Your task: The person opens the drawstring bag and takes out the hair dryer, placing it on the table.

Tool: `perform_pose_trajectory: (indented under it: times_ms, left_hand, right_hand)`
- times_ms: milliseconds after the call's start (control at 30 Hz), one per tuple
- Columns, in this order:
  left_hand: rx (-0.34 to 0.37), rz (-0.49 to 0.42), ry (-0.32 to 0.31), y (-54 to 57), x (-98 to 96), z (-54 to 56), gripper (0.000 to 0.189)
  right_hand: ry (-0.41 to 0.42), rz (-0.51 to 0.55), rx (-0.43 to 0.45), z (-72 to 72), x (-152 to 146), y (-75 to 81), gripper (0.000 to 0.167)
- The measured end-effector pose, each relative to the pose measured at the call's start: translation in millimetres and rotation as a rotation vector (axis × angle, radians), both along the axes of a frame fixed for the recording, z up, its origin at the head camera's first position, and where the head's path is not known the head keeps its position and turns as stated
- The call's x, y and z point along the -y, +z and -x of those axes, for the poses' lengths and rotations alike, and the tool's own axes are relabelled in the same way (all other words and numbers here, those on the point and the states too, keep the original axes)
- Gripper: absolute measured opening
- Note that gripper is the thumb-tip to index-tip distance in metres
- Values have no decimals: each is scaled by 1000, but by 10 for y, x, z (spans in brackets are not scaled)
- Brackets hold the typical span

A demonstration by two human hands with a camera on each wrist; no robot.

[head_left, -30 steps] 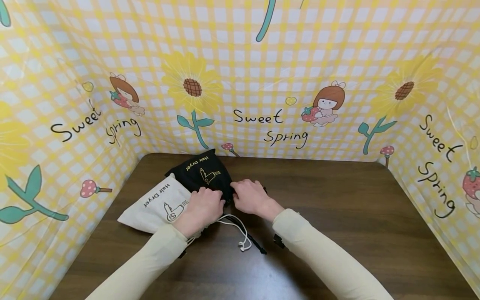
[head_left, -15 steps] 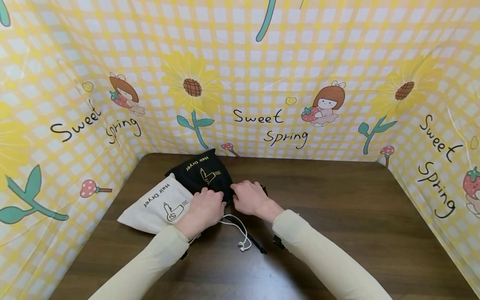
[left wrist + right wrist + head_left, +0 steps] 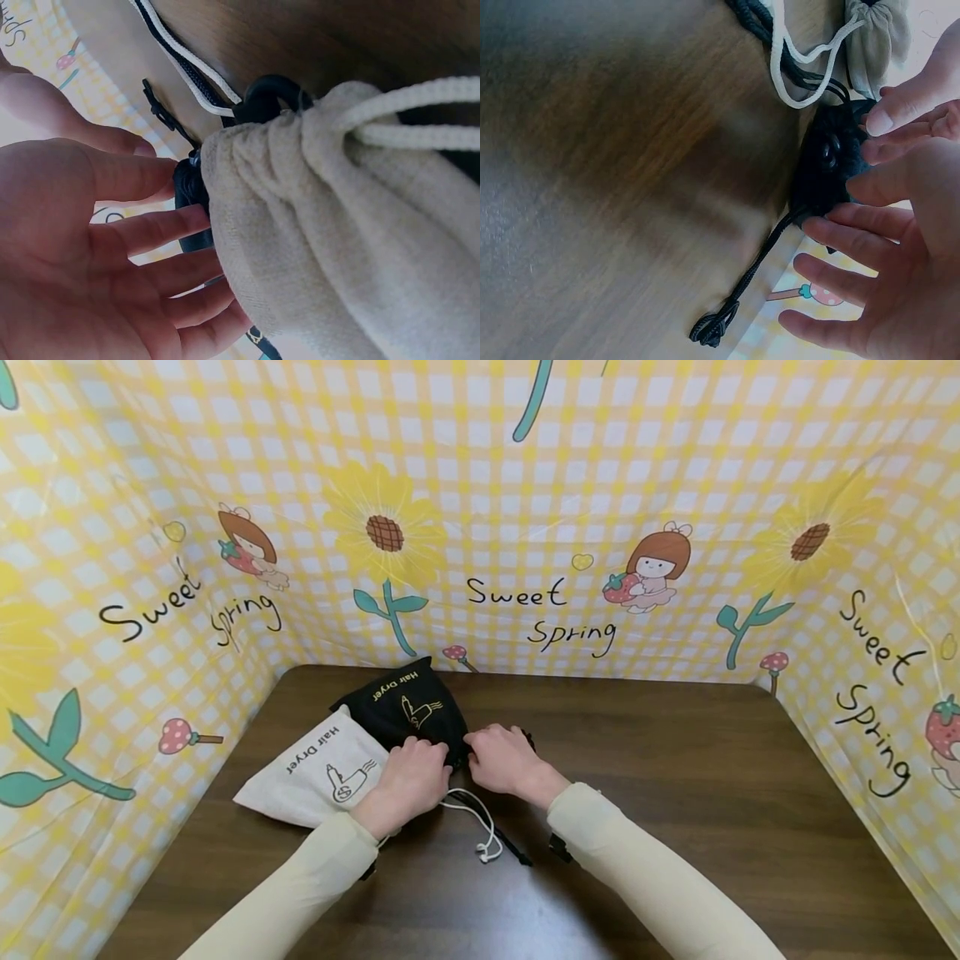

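Black bag lies toward eleven o'clock on the brown table, walled by checked cloth. Left hand and right hand pinch it, other fingers loosely spread.

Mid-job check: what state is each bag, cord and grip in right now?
Gray bag: lying on the table, print up, neck gathered.
Black bag: lying print up, mouth bunched; fully closed or not is unclear.
White cord: trailing on the table.
Black cords: trailing, one end knotted.
Left grip: at the black bag's mouth, pinch unclear.
Right grip: likewise.
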State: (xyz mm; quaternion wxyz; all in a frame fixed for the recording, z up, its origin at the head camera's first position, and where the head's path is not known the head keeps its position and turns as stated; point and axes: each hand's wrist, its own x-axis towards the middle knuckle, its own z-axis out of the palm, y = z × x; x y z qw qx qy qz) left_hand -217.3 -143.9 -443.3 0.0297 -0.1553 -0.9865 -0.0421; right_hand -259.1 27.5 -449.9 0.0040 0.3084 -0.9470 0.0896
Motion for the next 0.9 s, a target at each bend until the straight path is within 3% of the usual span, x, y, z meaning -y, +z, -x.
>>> perform_pose_trajectory:
  times_ms: [300,900]
  left_hand:
    - [1,-18,-18,-11,-32,-15,16]
    - [-9,-20,-71,-4,-104,-30,14]
  right_hand:
    - [-15,-6,26,-8,-39,-19,16]
    - [-5,-26,-10,-57,-133,19,16]
